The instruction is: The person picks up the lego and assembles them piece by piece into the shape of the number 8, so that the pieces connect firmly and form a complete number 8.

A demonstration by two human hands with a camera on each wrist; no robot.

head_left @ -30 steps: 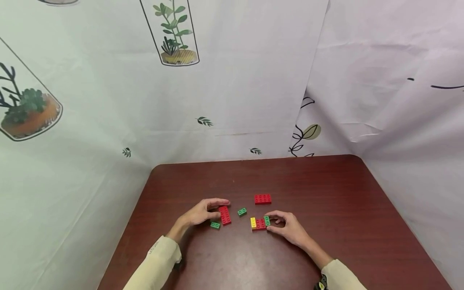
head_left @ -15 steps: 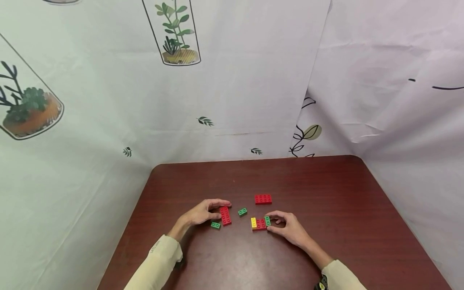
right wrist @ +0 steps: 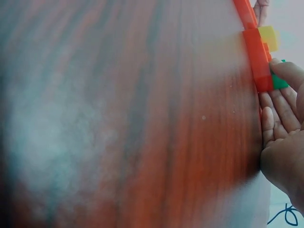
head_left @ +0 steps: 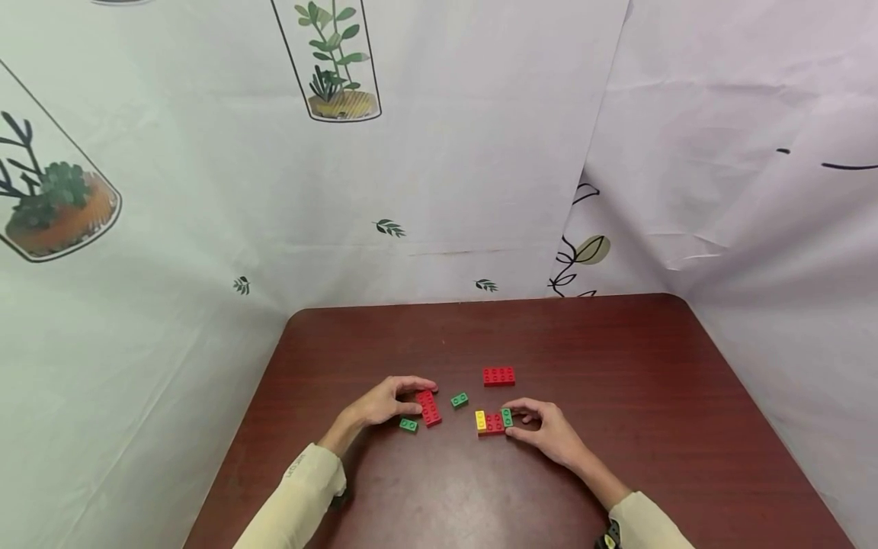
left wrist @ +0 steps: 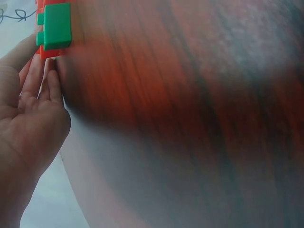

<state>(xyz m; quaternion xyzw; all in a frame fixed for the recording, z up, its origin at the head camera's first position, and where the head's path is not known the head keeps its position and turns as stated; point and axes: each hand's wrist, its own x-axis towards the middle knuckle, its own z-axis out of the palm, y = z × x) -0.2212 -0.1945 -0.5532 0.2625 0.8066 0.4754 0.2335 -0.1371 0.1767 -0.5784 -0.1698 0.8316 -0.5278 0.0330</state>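
Note:
On the brown table (head_left: 439, 488) my left hand (head_left: 377, 402) holds a red building brick (head_left: 429, 409) between thumb and forefinger, its studs facing up. A small green brick (head_left: 408, 425) lies just in front of that brick, and it stands large in the left wrist view (left wrist: 58, 26). To the right, a red brick (head_left: 494, 424) bears a yellow brick (head_left: 481, 421) on its left end and a green brick (head_left: 507, 417) on its right end. My right hand (head_left: 549, 433) pinches this green brick between thumb and forefinger; in the right wrist view the thumb partly covers it.
Another small green brick (head_left: 459, 400) lies between the two hands. Farther back is a loose red brick (head_left: 498, 377). White patterned cloth (head_left: 466, 152) hangs behind the table and along both sides.
The red brick at my left hand has shifted very slightly to the right, with the thumb against it. My right hand and its bricks have stayed practically still.

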